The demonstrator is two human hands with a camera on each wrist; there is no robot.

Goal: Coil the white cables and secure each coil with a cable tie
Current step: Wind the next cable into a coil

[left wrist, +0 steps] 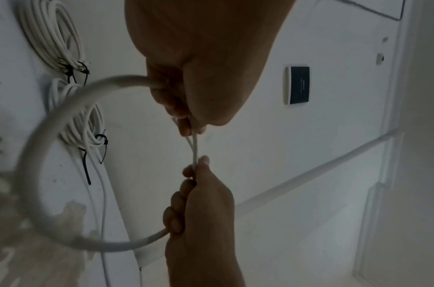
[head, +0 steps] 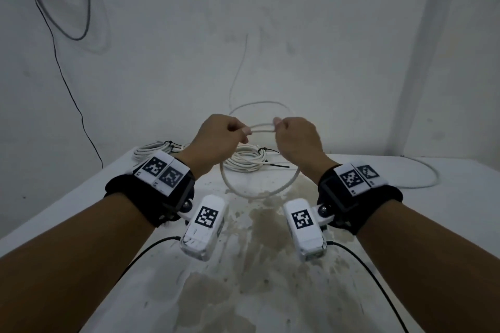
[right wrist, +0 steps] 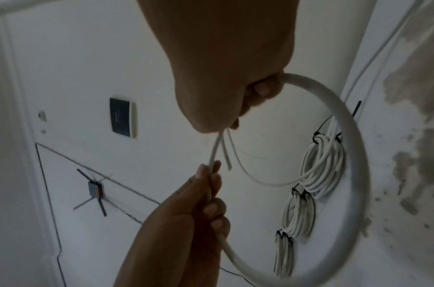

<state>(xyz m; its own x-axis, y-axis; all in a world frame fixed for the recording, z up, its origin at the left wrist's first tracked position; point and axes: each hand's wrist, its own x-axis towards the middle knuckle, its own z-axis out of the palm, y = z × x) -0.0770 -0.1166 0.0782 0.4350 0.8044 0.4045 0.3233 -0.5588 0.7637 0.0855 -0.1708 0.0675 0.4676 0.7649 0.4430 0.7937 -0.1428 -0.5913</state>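
Above the table I hold a white cable (head: 262, 129) in both hands, bent into a round loop (head: 259, 193) that hangs below them. My left hand (head: 243, 133) pinches the strands on the left, and my right hand (head: 278, 125) pinches them a short way to the right. The left wrist view shows the loop (left wrist: 36, 155) leaving my left hand's curled fingers (left wrist: 186, 128). In the right wrist view the loop (right wrist: 356, 174) sweeps round from my right hand (right wrist: 238, 116). A short free end (right wrist: 227, 155) hangs loose.
Finished coils with black ties lie on the table (head: 365, 224) behind the loop: one in the middle (head: 247, 161), another at the back left (head: 153, 149). A loose white cable (head: 424, 174) curves over the right side. A black wire (head: 67, 84) hangs down the left wall.
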